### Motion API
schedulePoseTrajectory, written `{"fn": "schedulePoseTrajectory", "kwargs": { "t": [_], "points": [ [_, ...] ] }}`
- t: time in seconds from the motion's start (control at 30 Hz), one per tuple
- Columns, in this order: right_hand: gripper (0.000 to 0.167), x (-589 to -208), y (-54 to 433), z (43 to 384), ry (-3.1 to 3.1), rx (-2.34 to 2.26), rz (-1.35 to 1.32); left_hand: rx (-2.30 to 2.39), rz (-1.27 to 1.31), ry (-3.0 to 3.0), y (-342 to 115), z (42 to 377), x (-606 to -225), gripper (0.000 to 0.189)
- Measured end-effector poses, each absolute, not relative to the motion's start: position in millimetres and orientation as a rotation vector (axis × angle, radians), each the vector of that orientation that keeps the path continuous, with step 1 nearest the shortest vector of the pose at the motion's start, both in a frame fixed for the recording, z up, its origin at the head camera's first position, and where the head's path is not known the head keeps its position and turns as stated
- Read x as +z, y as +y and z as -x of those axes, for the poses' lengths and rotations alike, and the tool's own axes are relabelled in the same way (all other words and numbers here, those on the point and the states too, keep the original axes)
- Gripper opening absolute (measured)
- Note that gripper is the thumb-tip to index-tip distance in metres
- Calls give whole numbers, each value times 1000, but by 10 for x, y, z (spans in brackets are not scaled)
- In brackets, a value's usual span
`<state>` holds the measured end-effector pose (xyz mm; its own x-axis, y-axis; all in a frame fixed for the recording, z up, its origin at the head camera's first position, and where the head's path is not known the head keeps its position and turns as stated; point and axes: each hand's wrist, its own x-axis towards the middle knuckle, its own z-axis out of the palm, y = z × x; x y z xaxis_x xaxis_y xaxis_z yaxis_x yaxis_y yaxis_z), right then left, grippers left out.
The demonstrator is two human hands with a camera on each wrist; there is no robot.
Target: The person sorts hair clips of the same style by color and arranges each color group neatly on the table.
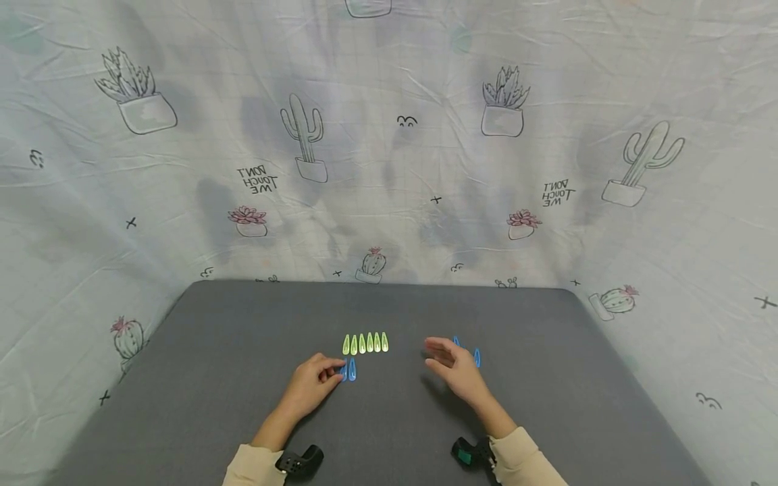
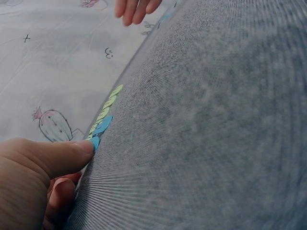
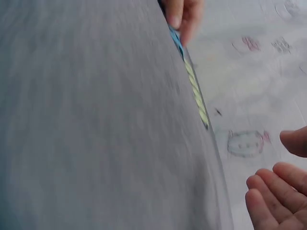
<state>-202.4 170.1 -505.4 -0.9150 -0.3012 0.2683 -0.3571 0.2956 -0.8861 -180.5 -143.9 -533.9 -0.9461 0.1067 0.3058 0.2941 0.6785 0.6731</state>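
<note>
My left hand pinches the leftmost blue snap hair clip between thumb and index finger, low at the table surface. Right beside it lies a second blue hair clip, roughly parallel. Just behind the pair, several light green hair clips stand side by side in a row. In the left wrist view the thumb covers part of the pinched clip. My right hand hovers over the table with fingers apart from the thumb, holding nothing. Two more blue hair clips lie behind it, one partly hidden by the fingers.
A dark grey table spreads under both hands. Behind and around it hangs a pale cloth printed with cacti and potted plants. Each wrist wears a black camera, one on the left wrist and one on the right.
</note>
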Motion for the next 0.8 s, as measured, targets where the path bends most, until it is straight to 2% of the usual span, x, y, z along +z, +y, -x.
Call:
{"fn": "schedulePoseTrajectory", "kwargs": {
  "t": [0.3, 0.6, 0.8],
  "points": [
    [42, -5035, 2023, 2014, -2413, 1672, -702, -1121, 324, -2638, -1448, 1798, -5363, 21],
    [41, -4811, 2204, 1870, -2444, 1658, -526, -1107, 317, -2641, -1437, 1792, -5343, 20],
    [41, -4983, 2351, 1961, -2422, 1673, -401, -1109, 314, -2649, -1434, 1795, -5330, 20]
  ]
}}
